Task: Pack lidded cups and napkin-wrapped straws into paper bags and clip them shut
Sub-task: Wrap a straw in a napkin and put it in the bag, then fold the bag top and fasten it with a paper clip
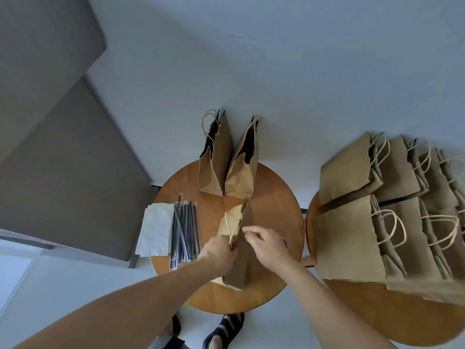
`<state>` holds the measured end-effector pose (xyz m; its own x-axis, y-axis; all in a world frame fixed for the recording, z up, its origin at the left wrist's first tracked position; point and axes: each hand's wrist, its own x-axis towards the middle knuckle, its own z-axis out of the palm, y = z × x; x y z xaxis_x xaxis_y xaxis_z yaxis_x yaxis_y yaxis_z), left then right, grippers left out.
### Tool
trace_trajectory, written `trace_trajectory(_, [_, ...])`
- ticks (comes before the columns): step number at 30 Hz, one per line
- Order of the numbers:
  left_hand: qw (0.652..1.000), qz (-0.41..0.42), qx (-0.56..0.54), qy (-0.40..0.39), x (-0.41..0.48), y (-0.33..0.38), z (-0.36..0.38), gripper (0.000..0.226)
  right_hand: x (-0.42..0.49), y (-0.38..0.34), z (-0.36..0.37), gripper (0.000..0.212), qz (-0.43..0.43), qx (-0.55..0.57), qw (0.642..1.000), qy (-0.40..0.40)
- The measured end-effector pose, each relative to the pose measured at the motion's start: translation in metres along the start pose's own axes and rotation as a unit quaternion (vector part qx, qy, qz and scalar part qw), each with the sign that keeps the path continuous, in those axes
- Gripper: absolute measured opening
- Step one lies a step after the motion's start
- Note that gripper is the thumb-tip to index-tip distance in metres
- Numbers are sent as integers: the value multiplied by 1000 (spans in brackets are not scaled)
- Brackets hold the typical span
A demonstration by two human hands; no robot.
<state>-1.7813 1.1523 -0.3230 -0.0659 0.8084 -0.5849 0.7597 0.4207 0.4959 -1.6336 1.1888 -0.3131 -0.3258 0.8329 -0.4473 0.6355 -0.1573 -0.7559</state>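
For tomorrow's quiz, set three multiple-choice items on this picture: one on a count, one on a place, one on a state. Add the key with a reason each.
1. How many standing bags are at the round table's far edge? A one; B two; C four.
2. Where do the black straws lie? A between the napkins and the middle bag; B inside a standing bag; C under the middle bag.
3. What do the left hand and right hand do? A lie flat on the table; B hang clear of every bag; C grip the middle bag's top.
Key: 1 B, two open-topped bags stand side by side; 2 A, straws lie right of the napkins, left of the bag; 3 C, both hands' fingers close on its upper edge.
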Motion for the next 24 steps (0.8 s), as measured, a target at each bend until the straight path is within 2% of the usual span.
trace_trajectory(2, [999, 14, 38, 2, 5, -1, -9, 25, 5, 6, -6, 24, -75, -127, 987, 58])
trace_trajectory(4, [996, 29, 84, -4, 10, -1, -22, 30, 10, 10, -14, 37, -167, -235, 947, 140])
trace_trajectory(5, [993, 41, 111, -8, 12, -1, -29, 31, 14, 11, -19, 47, -196, -280, 927, 156])
trace_trajectory(7, [983, 75, 167, -11, 18, 2, -42, 32, 24, 10, -30, 54, -228, -348, 898, 142])
trace_trajectory(9, [971, 107, 214, -23, 24, 8, -54, 33, 33, 7, -36, 34, -239, -384, 884, 121])
trace_trajectory(11, [962, 133, 234, -39, 30, 13, -64, 30, 40, 4, -42, 12, -257, -370, 883, 133])
trace_trajectory(12, [962, 142, 229, -37, 33, 15, -69, 28, 44, 3, -46, 9, -259, -354, 888, 140])
trace_trajectory(16, [971, 148, 181, 48, 49, 16, -82, 15, 57, 3, -57, 10, -210, -333, 911, 125])
trace_trajectory(19, [974, 136, 163, 77, 58, 13, -77, 6, 64, 8, -59, 11, -214, -321, 915, 119])
trace_trajectory(22, [979, 128, 121, 99, 65, 8, -70, 14, 62, 24, -64, 17, -217, -187, 939, 189])
trace_trajectory(24, [980, 131, 100, 111, 69, 6, -69, 15, 62, 44, -70, 20, -145, -97, 950, 258])
